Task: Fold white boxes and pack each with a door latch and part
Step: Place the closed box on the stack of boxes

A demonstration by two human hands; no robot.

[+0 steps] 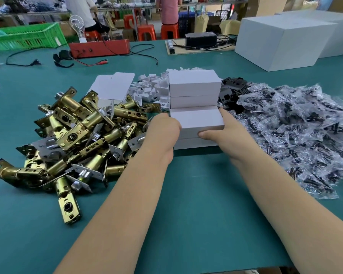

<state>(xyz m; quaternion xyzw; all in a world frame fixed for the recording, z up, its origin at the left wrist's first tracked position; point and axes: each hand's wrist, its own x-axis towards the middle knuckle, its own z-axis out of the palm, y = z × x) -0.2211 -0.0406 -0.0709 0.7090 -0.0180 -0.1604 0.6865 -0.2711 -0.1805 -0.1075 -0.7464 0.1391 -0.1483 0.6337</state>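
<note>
A closed white box (196, 118) sits on top of another white box in the nearer of two stacks at mid-table. My left hand (162, 128) grips its left end. My right hand (224, 131) grips its right end, thumb on the front face. Behind stands a taller stack of white boxes (194, 88). A heap of brass door latches (77, 135) lies to the left. Flat unfolded box blanks (113, 88) lie behind the latches. Small white plastic parts (151, 88) are piled beside the stacks. Black metal plates (232, 89) lie to the right.
A large mound of clear bags holding dark parts (297, 131) covers the right side of the green table (186, 204). A big white carton (281, 40) stands at back right. A red tester box (99, 48) with cables and a green crate (28, 36) are at the back.
</note>
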